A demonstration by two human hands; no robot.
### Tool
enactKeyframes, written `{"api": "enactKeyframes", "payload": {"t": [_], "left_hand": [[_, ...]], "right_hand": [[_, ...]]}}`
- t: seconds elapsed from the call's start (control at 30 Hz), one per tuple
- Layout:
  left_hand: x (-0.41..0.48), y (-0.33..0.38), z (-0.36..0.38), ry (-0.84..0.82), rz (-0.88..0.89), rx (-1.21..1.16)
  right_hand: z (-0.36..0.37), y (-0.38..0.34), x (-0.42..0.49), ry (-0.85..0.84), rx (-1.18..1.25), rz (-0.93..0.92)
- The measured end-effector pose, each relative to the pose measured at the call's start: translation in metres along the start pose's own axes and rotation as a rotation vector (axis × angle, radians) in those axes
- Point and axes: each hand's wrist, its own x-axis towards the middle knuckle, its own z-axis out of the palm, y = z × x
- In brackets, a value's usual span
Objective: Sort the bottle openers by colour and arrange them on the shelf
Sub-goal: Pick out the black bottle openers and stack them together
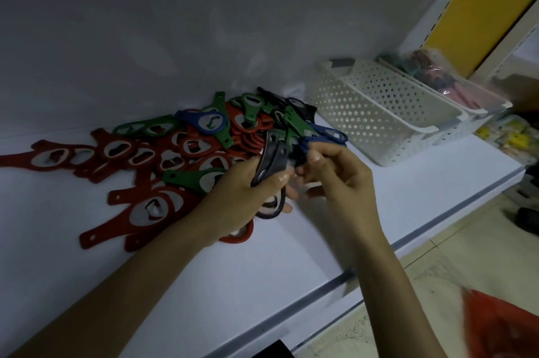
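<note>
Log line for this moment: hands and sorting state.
left hand: grips black openers | right hand: pinches blue opener | pile: red, green, blue, black mixed on shelf | sort: unfinished

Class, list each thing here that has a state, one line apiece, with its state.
Left hand, gripping black openers.
Right hand, pinching a blue opener.
Red openers, lying flat on the shelf, partly overlapping.
Mixed pile, unsorted, colours heaped together.
White basket, upright on the shelf.
</note>
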Motion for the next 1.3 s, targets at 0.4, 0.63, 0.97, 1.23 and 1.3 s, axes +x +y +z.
{"api": "enactKeyframes", "payload": {"t": [0.4,0.63,0.97,1.23,1.3], "left_hand": [[-0.002,0.012,0.002,0.13,-0.057,-0.111],[-0.002,0.026,-0.007,0.134,-0.049,-0.397],[-0.007,0.018,0.0,-0.075,0.006,0.172],[0.001,0.023,-0.018,0.329,-0.03,-0.186],[0.004,0.022,-0.019,0.361,-0.074,-0.253]], "right_hand": [[-0.03,0.021,0.004,0.026,-1.069,-0.094],[-0.031,0.002,0.0,0.019,0.04,0.02],[0.001,0.0,-0.008,0.014,0.105,-0.11],[-0.014,0.022,0.027,0.039,-1.055,-0.138],[-0.009,0.021,0.033,0.013,-1.123,-0.181]]}}
